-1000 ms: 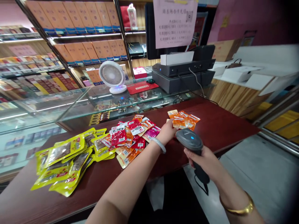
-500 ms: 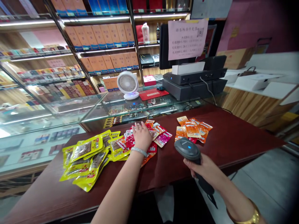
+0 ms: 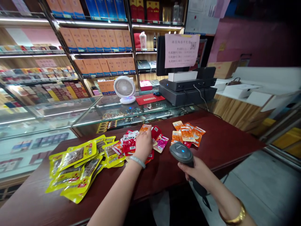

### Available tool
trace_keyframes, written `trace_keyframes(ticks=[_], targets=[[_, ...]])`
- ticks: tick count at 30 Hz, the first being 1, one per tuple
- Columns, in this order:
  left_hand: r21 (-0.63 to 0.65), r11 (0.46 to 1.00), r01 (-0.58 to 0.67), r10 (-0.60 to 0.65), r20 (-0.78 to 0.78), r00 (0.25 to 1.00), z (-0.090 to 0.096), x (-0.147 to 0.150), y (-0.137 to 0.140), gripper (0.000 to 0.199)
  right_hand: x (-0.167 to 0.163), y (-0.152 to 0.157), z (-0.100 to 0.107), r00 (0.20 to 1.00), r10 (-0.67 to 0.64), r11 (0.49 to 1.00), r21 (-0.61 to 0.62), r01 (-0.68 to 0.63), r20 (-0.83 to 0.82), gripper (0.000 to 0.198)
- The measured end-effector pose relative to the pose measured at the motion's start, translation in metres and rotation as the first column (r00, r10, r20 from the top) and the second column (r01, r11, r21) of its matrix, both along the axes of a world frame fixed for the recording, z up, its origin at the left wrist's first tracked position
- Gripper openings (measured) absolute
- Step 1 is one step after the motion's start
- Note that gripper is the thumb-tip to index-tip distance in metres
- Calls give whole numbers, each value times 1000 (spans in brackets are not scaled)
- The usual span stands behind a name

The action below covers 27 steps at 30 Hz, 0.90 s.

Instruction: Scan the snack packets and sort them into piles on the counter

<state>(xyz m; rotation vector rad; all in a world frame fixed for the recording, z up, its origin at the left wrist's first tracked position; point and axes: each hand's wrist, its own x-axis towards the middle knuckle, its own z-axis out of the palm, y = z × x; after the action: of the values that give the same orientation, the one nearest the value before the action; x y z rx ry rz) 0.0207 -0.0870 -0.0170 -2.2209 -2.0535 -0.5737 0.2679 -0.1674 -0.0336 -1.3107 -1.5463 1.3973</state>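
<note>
Since one second ago, the left hand is moving from orange packets onto red packets on the table; its fingers' grip I cannot tell. The right hand is holding the scanner.

The scanner sits in the right hand, its head over the table; just beyond that grip lies a loose group of sachets; to the grip's left, under the left hand, lies a sachet heap — pouches overlap one another farther left, touching it; beyond both hands stands the counter, bearing a fan and, more to the right, a cash drawer.
</note>
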Motion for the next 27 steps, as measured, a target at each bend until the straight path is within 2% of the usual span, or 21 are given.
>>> trace_keyframes(ticks=[4,7,11,17,22,27], targets=[[-95,995,20,8,284,959,-2,18,-5,65,1,7,5,998,-17,998,59,20,-60,38],[-126,989,76,-18,404,915,-7,30,-8,62,2,13,14,999,-9,993,118,14,-40,37],[-129,984,121,-58,412,910,-11,39,-10,57,2,19,21,1000,14,990,143,-11,-22,35],[-160,979,128,-57,386,921,-14,46,-8,47,4,25,14,999,3,994,109,1,-36,37],[-153,965,211,-99,534,840,-21,63,17,54,10,26,3,997,-54,997,59,58,-58,38],[-105,936,336,-201,625,754,-17,108,60,51,19,24,-2,993,-100,994,43,103,-65,38]])
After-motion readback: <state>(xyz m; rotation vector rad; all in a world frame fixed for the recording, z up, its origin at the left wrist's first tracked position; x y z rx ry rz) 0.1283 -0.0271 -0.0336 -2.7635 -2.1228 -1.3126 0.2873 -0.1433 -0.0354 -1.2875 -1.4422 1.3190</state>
